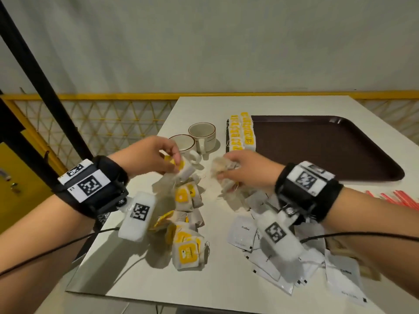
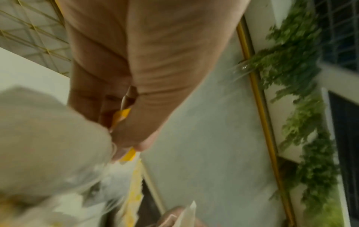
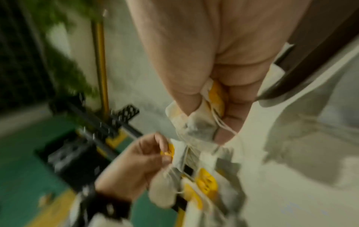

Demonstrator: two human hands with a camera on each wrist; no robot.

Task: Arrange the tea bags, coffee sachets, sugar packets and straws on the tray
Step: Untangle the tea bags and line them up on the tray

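- Nearest, white coffee sachets (image 1: 241, 232) lie overlapping at the table's (image 1: 140, 288) front right; several are hidden under the right forearm and wrist camera, so no count is possible.
- Beside them, front centre, loose tea bags (image 1: 187, 253) with yellow tags sit in a heap.
- Red straws (image 1: 395, 197) show only as tips at the right edge, cut off by the forearm.
- Further in, the left hand (image 1: 147, 156) pinches 1 tea bag (image 1: 184, 168) by its yellow tag between thumb and fingers; its wrist view is blurred.
- Alongside, the right hand (image 1: 247, 168) is curled round a crumpled bunch of tea bags (image 1: 223, 165), strings trailing; how many it holds cannot be told.
- Behind the hands stand 2 cups (image 1: 201, 132), the nearer one partly hidden by the left hand.
- Farthest, the brown tray (image 1: 328, 143) carries 2 rows of tea bags (image 1: 241, 132) along its left rim.
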